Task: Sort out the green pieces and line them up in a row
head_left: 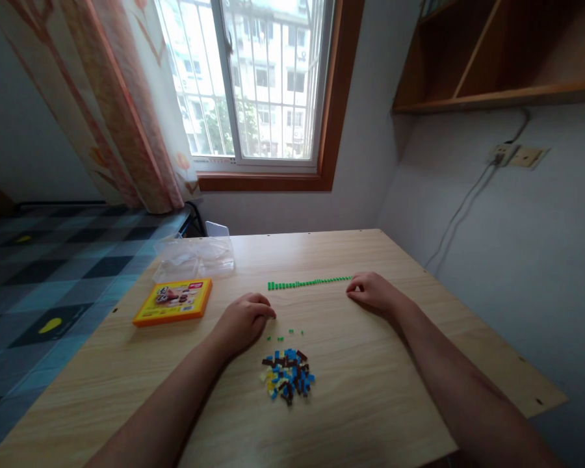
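Observation:
My left hand [246, 320] rests on the table, left of several loose green bricks [280, 338]. Its fingers are curled together, and I see nothing between them. At the right end of a long row of small green toy bricks [307, 283] is my right hand [370, 290], its fingertips pinched closed by the last pieces. Whatever those fingers hold, if anything, is hidden. Nearer to me, between my forearms, lies a pile of blue, dark brown and yellow bricks [288, 374].
An orange-and-yellow box [174, 302] with a printed picture lies on the left of the wooden table [370, 383]. Behind it stands a clear plastic container [197, 257]. A bed with a checked cover [68, 273] adjoins the left side; a wall with a cable [458, 218] is at right.

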